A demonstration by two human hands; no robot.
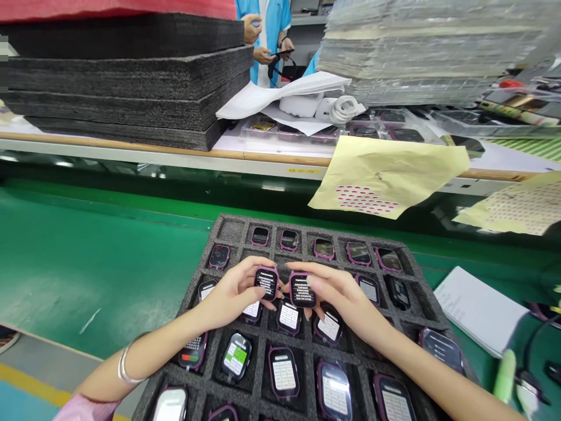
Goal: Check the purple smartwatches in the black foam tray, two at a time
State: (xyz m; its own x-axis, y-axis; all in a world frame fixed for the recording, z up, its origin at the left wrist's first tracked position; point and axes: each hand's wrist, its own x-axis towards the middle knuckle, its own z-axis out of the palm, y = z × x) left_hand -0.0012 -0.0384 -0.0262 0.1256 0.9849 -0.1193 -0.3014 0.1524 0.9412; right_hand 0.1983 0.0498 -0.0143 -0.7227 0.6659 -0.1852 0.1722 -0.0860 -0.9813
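Observation:
Two smartwatch bodies without straps are held side by side above a black foam tray (421, 299). My left hand (239, 290) is closed on one purple-framed smartwatch (266, 282), thumb on its lit screen. In my right hand (335, 286) sits the other smartwatch (301, 287), the thumb over its upper right corner. Both screens show a similar white text list on black. Below them, several more watches rest in the tray's square compartments, such as one with a white list (284, 372) and one with a green and white screen (236, 355). Some compartments are hidden by my hands.
A green bench (109, 251) carries the tray. A white notepad (480, 310) and a green pen-like item (505, 374) lie at the right. On the raised shelf are black foam sheets (131, 93), clear plastic trays (421, 52) and hanging yellow paper (385, 172). A person in blue (278, 17) stands beyond.

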